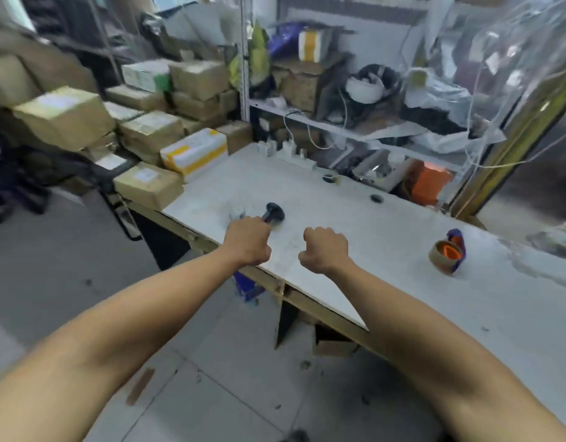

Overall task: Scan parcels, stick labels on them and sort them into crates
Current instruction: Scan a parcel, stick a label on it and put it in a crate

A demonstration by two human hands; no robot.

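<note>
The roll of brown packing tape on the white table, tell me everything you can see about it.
The roll of brown packing tape sits in a hand dispenser with an orange core and a blue-purple frame that rises behind it. The roll looks well used, its brown band thin around the wide core. It rests on the white table, tilted so that its open core faces up and towards the camera. Nothing touches it but the dispenser and the tabletop; the curled right hand is well off to its left.

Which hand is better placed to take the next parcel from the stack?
Probably the right hand: it holds nothing, though the parcels lie on the left. The left hand already grips the scanner.
</note>
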